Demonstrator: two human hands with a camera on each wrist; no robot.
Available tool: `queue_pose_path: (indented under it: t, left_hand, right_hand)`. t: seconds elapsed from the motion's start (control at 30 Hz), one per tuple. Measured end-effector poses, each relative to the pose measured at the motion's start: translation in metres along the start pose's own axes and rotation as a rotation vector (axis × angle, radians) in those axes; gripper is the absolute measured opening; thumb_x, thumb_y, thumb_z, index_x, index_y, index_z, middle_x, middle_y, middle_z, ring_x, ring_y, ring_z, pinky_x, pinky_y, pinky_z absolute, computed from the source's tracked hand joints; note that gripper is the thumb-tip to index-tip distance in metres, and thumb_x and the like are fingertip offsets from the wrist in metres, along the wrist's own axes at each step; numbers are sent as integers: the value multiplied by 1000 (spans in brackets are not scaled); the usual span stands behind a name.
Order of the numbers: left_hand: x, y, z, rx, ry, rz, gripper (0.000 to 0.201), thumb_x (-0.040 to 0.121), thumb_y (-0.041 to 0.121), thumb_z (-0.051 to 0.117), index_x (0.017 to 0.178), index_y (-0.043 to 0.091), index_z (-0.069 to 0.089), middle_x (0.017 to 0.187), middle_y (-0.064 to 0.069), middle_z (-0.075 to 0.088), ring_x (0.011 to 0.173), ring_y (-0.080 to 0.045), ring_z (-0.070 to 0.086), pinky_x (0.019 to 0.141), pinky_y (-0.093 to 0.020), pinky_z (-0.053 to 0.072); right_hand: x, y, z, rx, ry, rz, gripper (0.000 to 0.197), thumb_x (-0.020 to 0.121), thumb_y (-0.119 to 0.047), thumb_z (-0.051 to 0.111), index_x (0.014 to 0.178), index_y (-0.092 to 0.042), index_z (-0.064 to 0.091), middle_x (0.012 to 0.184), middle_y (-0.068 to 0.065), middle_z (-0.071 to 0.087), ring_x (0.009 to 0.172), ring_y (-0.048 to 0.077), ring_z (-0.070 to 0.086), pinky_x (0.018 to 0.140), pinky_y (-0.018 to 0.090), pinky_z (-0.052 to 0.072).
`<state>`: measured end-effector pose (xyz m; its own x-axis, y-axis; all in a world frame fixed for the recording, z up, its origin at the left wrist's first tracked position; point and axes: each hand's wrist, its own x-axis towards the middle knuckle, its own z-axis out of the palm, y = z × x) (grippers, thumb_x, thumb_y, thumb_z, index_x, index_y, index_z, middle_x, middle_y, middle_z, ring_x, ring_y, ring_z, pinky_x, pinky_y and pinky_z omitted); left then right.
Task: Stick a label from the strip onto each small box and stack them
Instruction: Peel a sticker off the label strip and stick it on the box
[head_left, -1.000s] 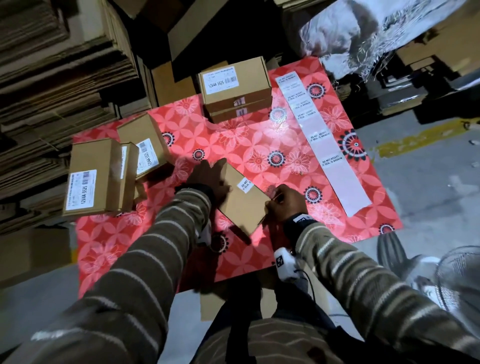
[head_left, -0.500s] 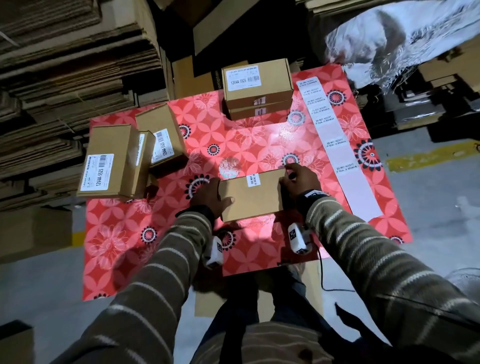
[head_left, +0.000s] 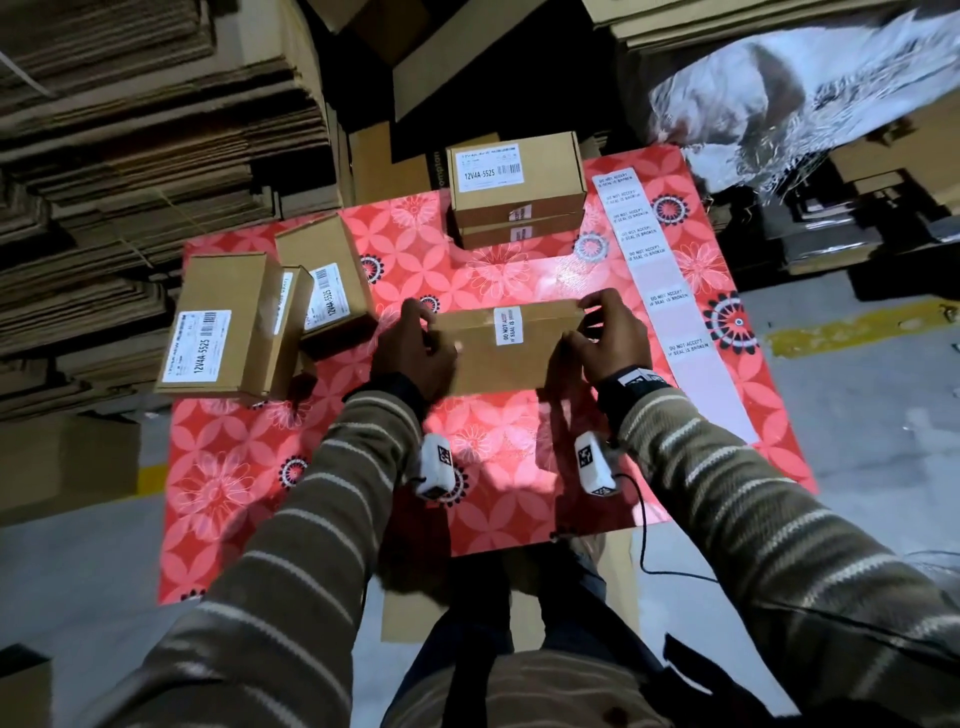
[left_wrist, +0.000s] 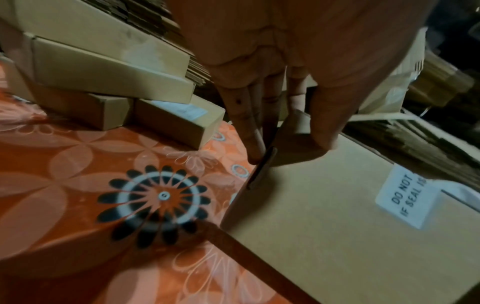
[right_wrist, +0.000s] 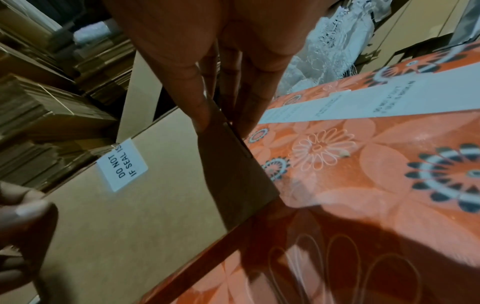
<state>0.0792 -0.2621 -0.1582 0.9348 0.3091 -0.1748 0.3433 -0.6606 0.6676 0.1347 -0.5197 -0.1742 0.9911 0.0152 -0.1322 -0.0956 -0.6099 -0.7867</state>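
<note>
My left hand (head_left: 415, 348) and right hand (head_left: 605, 340) each clamp fingers (left_wrist: 249, 131) over one end of the box (head_left: 511, 348). A second ago it lay skewed and flat on the bench (head_left: 322, 467); now it is squared up and tipped so the seal label (head_left: 508, 325) faces me, which I take as labelled and ready for stacking. Its long axis runs left to right. Beyond, the stack (head_left: 517, 189) waits, the label strip (head_left: 670, 312) at right.

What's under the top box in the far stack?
Under the top box lies a second box, its front showing a seal label. Whether a third box sits beneath cannot be told; the second box's top is covered.
</note>
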Motion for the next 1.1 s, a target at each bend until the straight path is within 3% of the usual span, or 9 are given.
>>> queue_pose_path:
  t: [0.17, 0.3, 0.43, 0.53, 0.63, 0.83, 0.93, 1.0, 1.1]
  left_hand:
    - [11, 12, -13, -94, 60, 7, 28, 90, 45, 62, 90, 21, 47, 75, 0, 66, 71, -18, 64, 69, -35, 52]
    - [1, 10, -7, -108, 59, -13, 21, 91, 26, 66, 94, 13, 50, 73, 6, 57, 69, -15, 57, 64, -29, 46]
    - [-13, 5, 0, -90, 25, 19, 31, 90, 18, 67, 119, 14, 56, 81, 4, 58, 68, -15, 55, 58, -17, 39]
    - [-19, 1, -2, -120, -9, 64, 28, 90, 17, 69, 117, 14, 63, 94, -3, 65, 67, -6, 58, 60, -11, 47]
    - [-22, -12, -3, -158, -75, 73, 23, 84, 23, 75, 104, 16, 67, 95, -3, 70, 80, -14, 67, 68, -29, 56]
    - [-48, -33, 5, -332, -244, -31, 56, 75, 0, 81, 126, 3, 61, 112, -7, 64, 92, -3, 62, 78, -8, 49]
    - [-61, -52, 22, -279, -360, -68, 86, 63, 20, 84, 142, 17, 51, 130, 2, 63, 107, -9, 66, 91, -28, 55]
    - [-67, -62, 34, -209, -398, -74, 97, 65, 12, 84, 150, 26, 39, 139, 1, 58, 114, -20, 64, 96, -42, 54]
    - [-70, -65, 43, -123, -368, -66, 102, 71, 4, 84, 153, 32, 30, 145, -2, 52, 115, -22, 63, 96, -44, 54]
  right_hand:
    - [1, 0, -9, 149, 59, -110, 28, 80, -20, 77, 96, -15, 55, 91, 0, 68, 83, 15, 68, 75, 36, 58]
    - [-6, 11, -12, 221, 88, -112, 28, 84, -37, 75, 89, -16, 57, 83, 0, 68, 79, 17, 66, 73, 32, 55]
    - [-13, 22, -9, 203, 65, -112, 28, 86, -25, 73, 110, -18, 61, 89, 1, 67, 81, 12, 66, 72, 15, 52]
    - [-17, 30, -8, 194, 22, -158, 40, 88, -20, 72, 127, -19, 63, 99, 2, 61, 86, 8, 64, 75, 2, 44]
    - [-24, 35, -13, 237, -16, -156, 35, 84, -15, 76, 118, -17, 69, 103, 5, 63, 91, 17, 66, 84, 17, 52]
    - [-49, 50, -22, 271, -94, -53, 20, 79, -13, 78, 89, -26, 67, 102, 2, 71, 91, 17, 71, 79, 29, 58]
    - [-69, 64, -15, 296, -169, 4, 32, 79, -1, 74, 94, -29, 67, 104, 1, 74, 93, 12, 72, 84, 25, 57]
    - [-81, 69, -9, 301, -197, 66, 39, 78, 6, 70, 106, -21, 68, 102, 0, 73, 90, 5, 71, 80, 18, 57]
    - [-89, 72, 0, 342, -225, 131, 49, 76, 13, 67, 115, -18, 65, 100, -7, 71, 91, 4, 71, 70, 15, 56]
